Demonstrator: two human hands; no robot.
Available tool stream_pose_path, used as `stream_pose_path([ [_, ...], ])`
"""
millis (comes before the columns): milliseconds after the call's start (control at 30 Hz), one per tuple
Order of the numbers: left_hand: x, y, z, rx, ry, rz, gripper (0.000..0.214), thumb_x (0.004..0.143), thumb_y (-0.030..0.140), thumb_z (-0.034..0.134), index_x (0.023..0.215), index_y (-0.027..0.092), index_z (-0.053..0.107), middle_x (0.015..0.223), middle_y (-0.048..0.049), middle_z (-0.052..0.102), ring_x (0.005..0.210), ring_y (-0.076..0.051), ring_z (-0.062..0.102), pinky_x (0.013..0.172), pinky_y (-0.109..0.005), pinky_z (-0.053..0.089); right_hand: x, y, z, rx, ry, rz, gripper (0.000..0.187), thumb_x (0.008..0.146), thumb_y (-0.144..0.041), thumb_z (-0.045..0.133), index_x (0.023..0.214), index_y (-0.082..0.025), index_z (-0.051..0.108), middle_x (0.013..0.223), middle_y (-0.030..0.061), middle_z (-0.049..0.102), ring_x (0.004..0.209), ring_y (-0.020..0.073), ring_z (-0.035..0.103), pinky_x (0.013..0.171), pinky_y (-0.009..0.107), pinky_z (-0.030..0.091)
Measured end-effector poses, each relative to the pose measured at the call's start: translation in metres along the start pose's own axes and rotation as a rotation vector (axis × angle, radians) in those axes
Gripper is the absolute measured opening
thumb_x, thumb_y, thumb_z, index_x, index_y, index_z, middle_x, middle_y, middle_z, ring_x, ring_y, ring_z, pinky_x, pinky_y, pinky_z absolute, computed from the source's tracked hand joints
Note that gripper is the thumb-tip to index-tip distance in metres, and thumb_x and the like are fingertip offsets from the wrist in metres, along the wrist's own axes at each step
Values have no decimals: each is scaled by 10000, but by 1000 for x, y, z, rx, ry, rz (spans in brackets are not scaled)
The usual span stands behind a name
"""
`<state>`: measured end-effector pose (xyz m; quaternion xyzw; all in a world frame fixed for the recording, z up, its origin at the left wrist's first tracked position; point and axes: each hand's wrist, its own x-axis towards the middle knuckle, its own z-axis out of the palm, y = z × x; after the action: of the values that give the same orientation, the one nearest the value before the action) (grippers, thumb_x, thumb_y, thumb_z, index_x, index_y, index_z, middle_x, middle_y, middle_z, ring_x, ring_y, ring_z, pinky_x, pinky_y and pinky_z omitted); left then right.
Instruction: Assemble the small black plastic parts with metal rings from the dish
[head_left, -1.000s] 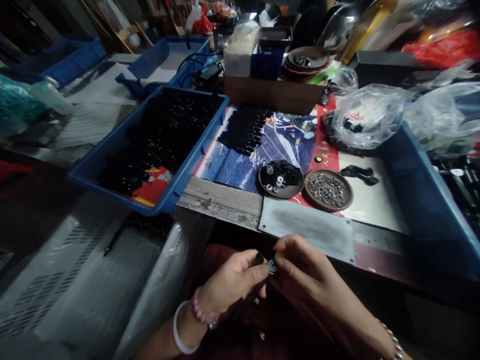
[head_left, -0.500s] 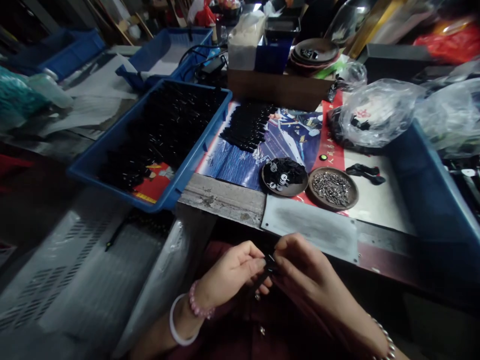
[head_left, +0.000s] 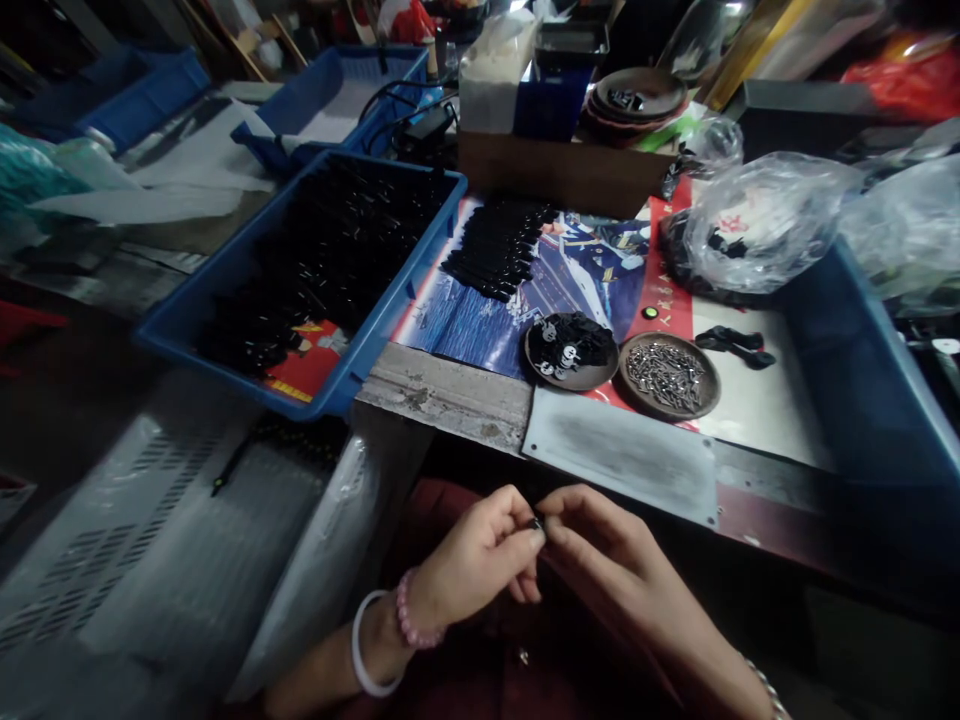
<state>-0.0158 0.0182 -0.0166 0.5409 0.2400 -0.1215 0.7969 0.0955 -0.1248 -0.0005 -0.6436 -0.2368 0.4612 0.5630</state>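
Observation:
Just below the table's front edge, over my lap, my left hand [head_left: 480,560] and my right hand [head_left: 607,560] meet fingertip to fingertip. Both pinch one small dark part [head_left: 535,524], most of it hidden by the fingers. The left wrist carries a white bangle and a pink bead bracelet. Straight ahead on the table stand a brown dish of small black and white pieces [head_left: 571,347] and a brown dish of metal screws [head_left: 673,374]. A row of long black parts [head_left: 495,248] lies on the blue printed sheet behind them.
A blue crate [head_left: 360,352] full of black parts sits at the left, overhanging the table edge. A grey metal plate [head_left: 622,455] lies at the front edge. Clear plastic bags [head_left: 765,220] and another blue bin [head_left: 855,380] are at the right. Boxes and dishes crowd the back.
Both hands have sunk slightly and closed tighter round the small part. Its pale face, visible a second ago, is now covered by the fingertips.

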Motion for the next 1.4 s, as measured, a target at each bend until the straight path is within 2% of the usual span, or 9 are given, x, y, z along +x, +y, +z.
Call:
stream_pose_path([
  [300, -1, -1, 0, -345, -230, -53, 318, 826, 381, 723, 869, 179, 480, 609, 21, 636, 345, -32, 437, 333, -121, 305, 0, 29, 9, 554, -127, 18, 194, 897, -374, 684, 938, -192, 630, 706, 8, 657, 614, 170, 650, 627, 305, 494],
  [567, -3, 2, 9, -355, -104, -4, 244, 876, 361, 659, 874, 139, 557, 587, 22, 596, 354, -19, 399, 342, -122, 262, -5, 6, 3, 344, -191, -53, 223, 927, -392, 648, 1024, -198, 597, 777, 6, 652, 726, 173, 660, 712, 305, 503],
  [667, -5, 7, 8, -335, -78, -3, 251, 889, 379, 638, 848, 151, 543, 567, 33, 583, 339, -9, 349, 337, -124, 220, -5, -11, -28, -40, -48, -158, 196, 929, -389, 633, 998, -206, 647, 862, 27, 672, 786, 183, 649, 726, 290, 510],
  [833, -9, 9, 2, -292, -47, 25, 314, 856, 439, 669, 814, 173, 508, 541, 53, 562, 335, -9, 302, 334, -135, 179, 18, -24, -138, -672, 775, -304, 252, 927, -424, 566, 1027, -205, 642, 924, 73, 688, 772, 215, 643, 710, 330, 533],
  [900, -9, 6, 2, -284, -54, 17, 327, 856, 457, 665, 814, 177, 500, 543, 55, 563, 333, -9, 299, 338, -142, 181, 35, -23, -183, -924, 939, -215, 271, 917, -383, 498, 1035, -179, 633, 912, 101, 691, 748, 228, 641, 694, 346, 522],
  [967, -9, 1, 3, -280, -58, 4, 338, 855, 470, 660, 812, 182, 489, 537, 59, 560, 327, -10, 300, 343, -150, 191, 52, -21, -214, -1045, 965, -157, 254, 836, -332, 540, 977, -154, 654, 894, 131, 684, 718, 248, 620, 695, 377, 502],
  [1067, -8, -2, 6, -259, -58, -9, 371, 832, 505, 670, 818, 189, 475, 528, 59, 559, 320, -14, 305, 339, -153, 186, 70, -18, -233, -1186, 920, -103, 241, 787, -284, 535, 929, -141, 667, 913, 156, 674, 739, 276, 610, 705, 399, 477],
  [1233, -4, 1, 6, -208, -61, -19, 393, 811, 525, 677, 810, 190, 471, 524, 52, 567, 313, -14, 297, 324, -154, 155, 64, -7, -226, -1339, 841, -33, 189, 816, -273, 509, 880, -172, 655, 936, 142, 671, 745, 282, 615, 657, 377, 449],
  [1400, 6, 0, 9, -223, -92, -37, 333, 839, 471, 667, 838, 193, 484, 531, 59, 573, 322, -23, 303, 331, -153, 171, 47, 7, -221, -1364, 797, 12, 260, 813, -248, 526, 1026, -160, 647, 1019, 141, 662, 827, 281, 634, 713, 367, 473],
])
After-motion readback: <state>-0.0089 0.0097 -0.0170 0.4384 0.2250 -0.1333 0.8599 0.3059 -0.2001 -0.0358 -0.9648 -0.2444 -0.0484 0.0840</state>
